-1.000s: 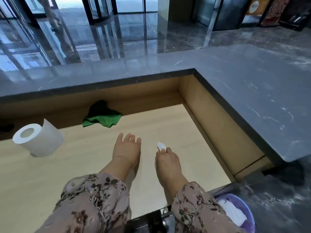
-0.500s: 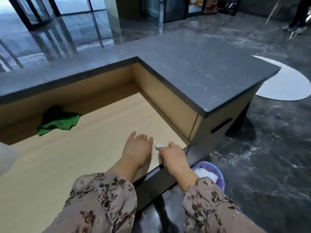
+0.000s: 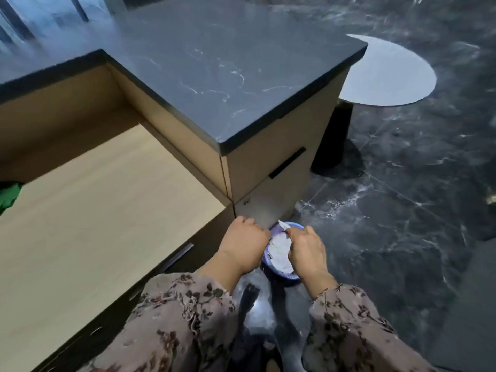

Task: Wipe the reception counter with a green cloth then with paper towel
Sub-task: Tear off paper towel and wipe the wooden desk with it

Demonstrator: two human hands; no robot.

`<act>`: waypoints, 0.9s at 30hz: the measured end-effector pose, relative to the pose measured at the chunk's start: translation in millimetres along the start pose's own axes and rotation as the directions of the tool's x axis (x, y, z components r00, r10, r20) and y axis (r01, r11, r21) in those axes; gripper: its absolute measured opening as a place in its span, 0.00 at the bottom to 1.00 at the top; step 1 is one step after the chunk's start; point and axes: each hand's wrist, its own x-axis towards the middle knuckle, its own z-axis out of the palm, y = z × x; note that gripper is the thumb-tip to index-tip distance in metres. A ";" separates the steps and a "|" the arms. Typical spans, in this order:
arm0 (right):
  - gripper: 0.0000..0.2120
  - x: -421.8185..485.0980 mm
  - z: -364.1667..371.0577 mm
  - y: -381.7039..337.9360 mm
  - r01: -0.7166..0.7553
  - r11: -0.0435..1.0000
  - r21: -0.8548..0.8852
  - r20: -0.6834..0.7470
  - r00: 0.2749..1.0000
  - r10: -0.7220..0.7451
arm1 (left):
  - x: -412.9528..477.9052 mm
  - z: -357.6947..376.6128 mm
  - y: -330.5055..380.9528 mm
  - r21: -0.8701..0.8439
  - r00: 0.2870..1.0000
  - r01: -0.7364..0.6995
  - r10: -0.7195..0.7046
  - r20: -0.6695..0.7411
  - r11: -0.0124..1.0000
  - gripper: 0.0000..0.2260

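Note:
My right hand [image 3: 306, 247] pinches a small scrap of white paper towel [image 3: 282, 224] and holds it over a purple bin [image 3: 292, 275] on the floor, which holds used white paper. My left hand [image 3: 245, 241] hovers just left of the bin with its fingers curled and nothing in it. The light wooden desk surface [image 3: 94, 224] of the reception counter lies to the left. A bit of the green cloth [image 3: 8, 196] shows at the far left edge. The dark stone counter top [image 3: 228, 68] rises behind.
The counter's end cabinet [image 3: 271, 170] with a dark slot handle stands right behind the bin. A round white floor patch [image 3: 389, 73] and a dark pillar base [image 3: 332, 146] lie beyond on the glossy dark marble floor [image 3: 402, 210].
Both hands left the wooden desk surface and moved right and down to the purple bin. The view swung right; the toilet roll is out of sight and the green cloth is nearly gone.

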 end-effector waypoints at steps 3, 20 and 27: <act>0.22 19.0 17.7 25.5 -0.077 0.996 0.051 -0.003 0.997 0.078 | 29.7 21.6 15.0 -0.008 1.000 -0.024 0.024 0.014 1.000 0.12; 0.20 114.8 152.7 121.7 -0.359 0.903 0.236 0.033 0.932 0.362 | 145.9 161.3 42.1 0.057 0.995 -0.088 0.086 0.043 0.994 0.12; 0.19 140.9 186.0 142.1 -0.399 0.850 0.344 0.078 0.914 0.398 | 172.6 195.7 32.7 0.053 0.998 -0.052 0.051 0.028 0.997 0.12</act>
